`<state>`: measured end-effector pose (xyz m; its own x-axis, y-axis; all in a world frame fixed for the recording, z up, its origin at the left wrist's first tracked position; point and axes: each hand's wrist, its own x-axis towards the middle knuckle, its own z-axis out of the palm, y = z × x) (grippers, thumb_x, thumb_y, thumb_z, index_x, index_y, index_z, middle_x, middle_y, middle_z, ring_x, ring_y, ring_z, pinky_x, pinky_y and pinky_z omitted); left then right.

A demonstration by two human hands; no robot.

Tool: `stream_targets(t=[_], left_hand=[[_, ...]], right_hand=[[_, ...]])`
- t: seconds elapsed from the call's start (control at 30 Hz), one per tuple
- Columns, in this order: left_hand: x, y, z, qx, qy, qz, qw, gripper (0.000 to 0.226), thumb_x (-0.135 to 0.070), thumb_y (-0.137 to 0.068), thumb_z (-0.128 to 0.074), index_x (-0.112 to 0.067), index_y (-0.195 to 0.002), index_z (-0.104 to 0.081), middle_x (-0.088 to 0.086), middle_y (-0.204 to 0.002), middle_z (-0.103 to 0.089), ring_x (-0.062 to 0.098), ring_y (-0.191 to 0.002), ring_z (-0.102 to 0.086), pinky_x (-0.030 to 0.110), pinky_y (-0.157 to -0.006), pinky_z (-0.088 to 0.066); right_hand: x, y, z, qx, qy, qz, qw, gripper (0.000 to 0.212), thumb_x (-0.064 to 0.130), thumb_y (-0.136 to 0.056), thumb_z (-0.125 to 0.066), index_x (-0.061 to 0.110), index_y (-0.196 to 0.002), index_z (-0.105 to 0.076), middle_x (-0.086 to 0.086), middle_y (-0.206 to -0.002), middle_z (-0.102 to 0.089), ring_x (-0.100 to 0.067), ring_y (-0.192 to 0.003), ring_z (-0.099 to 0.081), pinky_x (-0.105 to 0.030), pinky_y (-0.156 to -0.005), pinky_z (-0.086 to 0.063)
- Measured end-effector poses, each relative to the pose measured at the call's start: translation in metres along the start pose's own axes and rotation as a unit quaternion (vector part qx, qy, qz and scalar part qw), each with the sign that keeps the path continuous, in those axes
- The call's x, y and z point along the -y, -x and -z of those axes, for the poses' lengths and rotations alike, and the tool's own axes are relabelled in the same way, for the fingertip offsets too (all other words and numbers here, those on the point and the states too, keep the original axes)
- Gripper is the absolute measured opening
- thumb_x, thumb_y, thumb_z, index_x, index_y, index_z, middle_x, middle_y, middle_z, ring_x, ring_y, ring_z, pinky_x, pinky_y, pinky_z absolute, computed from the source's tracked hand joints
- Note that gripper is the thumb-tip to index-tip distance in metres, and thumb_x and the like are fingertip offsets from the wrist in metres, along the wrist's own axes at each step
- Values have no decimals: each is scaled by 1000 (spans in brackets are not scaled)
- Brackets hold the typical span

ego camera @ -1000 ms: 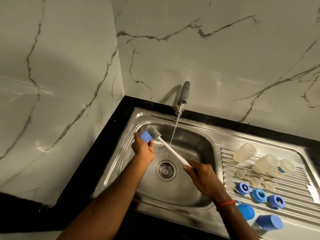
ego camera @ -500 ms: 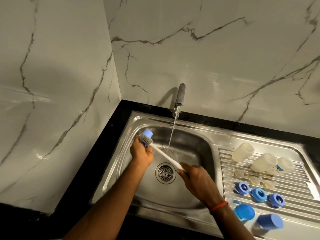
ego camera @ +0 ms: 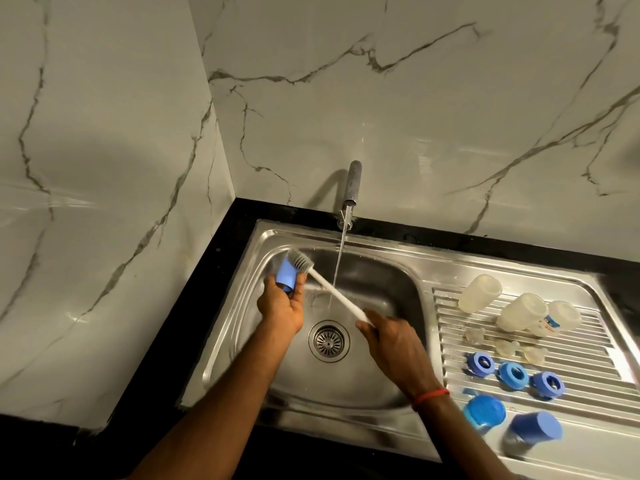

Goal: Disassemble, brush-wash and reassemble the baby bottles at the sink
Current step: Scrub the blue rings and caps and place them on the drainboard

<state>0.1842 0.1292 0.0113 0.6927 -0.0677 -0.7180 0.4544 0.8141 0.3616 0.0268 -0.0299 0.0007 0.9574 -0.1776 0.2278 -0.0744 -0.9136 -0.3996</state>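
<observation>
Head view
- Left hand: the left hand (ego camera: 282, 306) is up over the left side of the basin with the palm turned up. Its grip is closed round a small light-blue plastic bottle cap (ego camera: 286, 274), which is tilted at the fingertips.
- Right hand: the right hand (ego camera: 391, 337) reaches over the basin with its back up. Its grip holds the low end of the long white plastic brush handle (ego camera: 337, 294). A red thread band (ego camera: 429, 396) sits on the wrist.
- Brush: the grey rubbery brush head (ego camera: 300, 261) has short bristles and touches the top of the cap.
- Writing: one bottle has a blue and red print (ego camera: 549, 323), too small to read.
- Sink: the shiny steel sink (ego camera: 381, 278) has a rounded basin and a round slotted drain (ego camera: 329, 341). A thin stream of water (ego camera: 341, 247) falls from the grey metal tap (ego camera: 354, 181).
- Draining board: on the ribbed steel draining board (ego camera: 588, 341) three cloudy clear plastic bottles (ego camera: 479, 293) lie on their sides. In front of them are three clear soft teats (ego camera: 473, 336), then three blue round rings (ego camera: 513, 375) with holes. Two blue caps (ego camera: 484, 414) are closest to the person.
- Around: a black tabletop (ego camera: 194, 306) frames the sink, under a smooth white marble wall (ego camera: 415, 116) with grey veins.
</observation>
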Motion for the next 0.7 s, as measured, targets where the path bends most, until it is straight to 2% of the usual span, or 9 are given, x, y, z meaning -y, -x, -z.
stream_targets(t=[0.13, 0.2, 0.27, 0.3, 0.37, 0.47, 0.57, 0.63, 0.7], left_hand=[[9, 8, -4, 6, 10, 22, 1000, 32, -23, -101, -58, 1, -120, -53, 25, -106, -66, 40, -101, -71, 42, -71, -62], [3, 2, -6, -1, 13, 17, 1000, 32, -23, -101, -57, 1, -121, -57, 21, -103, -68, 33, -89, -73, 36, -60, -63], [-6, -4, -4, 7, 15, 21, 1000, 31, -21, -100, -52, -1, -121, -62, 16, -107, -71, 26, -74, -75, 25, -44, -55], [-10, -7, -1, 9, 13, 26, 1000, 30, -21, -99, -49, -3, -117, -64, 13, -105, -72, 23, -69, -75, 23, -44, -52], [-14, -6, 3, 28, 20, 42, 999, 30, -24, -95, -44, -5, -103, -66, 11, -94, -70, 22, -67, -72, 26, -55, -56], [-16, -3, 8, 70, 10, 53, 996, 40, -25, -90, -43, 1, -115, -62, 19, -104, -69, 28, -88, -70, 32, -79, -53], [-14, -4, 10, 101, -12, 65, 993, 45, -25, -90, -40, 2, -121, -60, 18, -117, -71, 33, -112, -67, 40, -103, -47], [-11, -4, 10, 119, -23, 74, 990, 49, -31, -94, -38, 1, -121, -62, 16, -117, -72, 33, -118, -65, 43, -110, -43], [-9, -3, 10, 137, -22, 77, 987, 49, -35, -93, -37, -2, -114, -66, 13, -114, -73, 30, -119, -65, 44, -108, -44]], right_hand=[[12, -12, -4, -8, -5, 6, 1000, 32, 44, -102, -44, 19, -114, -60, -7, -75, -66, -29, -64, -63, -37, -53, -44], [11, -3, -7, 12, -33, 11, 999, 39, 51, -101, -38, 22, -115, -59, -6, -75, -65, -29, -65, -62, -40, -55, -47], [4, 12, -7, 39, -74, 19, 996, 40, 56, -101, -37, 27, -118, -59, -1, -75, -64, -24, -67, -61, -42, -60, -49], [-1, 19, -7, 46, -95, 22, 994, 39, 56, -101, -39, 29, -118, -60, 2, -75, -64, -21, -67, -61, -40, -61, -49], [-9, 25, 0, 38, -138, -7, 990, 29, 54, -101, -42, 34, -107, -62, 8, -67, -59, -8, -61, -57, -32, -60, -48], [-12, 22, 12, 44, -195, -73, 977, 22, 47, -100, -48, 38, -83, -58, 4, -58, -55, -7, -53, -50, -23, -55, -43], [-4, 18, 25, 138, -195, -75, 968, 29, 41, -100, -53, 19, -86, -66, -2, -61, -60, -5, -54, -53, -17, -56, -42], [8, 17, 25, 160, -215, -85, 960, 30, 39, -101, -54, 16, -85, -65, -1, -59, -59, -4, -52, -52, -17, -56, -42], [18, 15, 18, 160, -227, -98, 956, 29, 40, -101, -54, 20, -82, -62, 3, -58, -57, -5, -50, -52, -22, -57, -45]])
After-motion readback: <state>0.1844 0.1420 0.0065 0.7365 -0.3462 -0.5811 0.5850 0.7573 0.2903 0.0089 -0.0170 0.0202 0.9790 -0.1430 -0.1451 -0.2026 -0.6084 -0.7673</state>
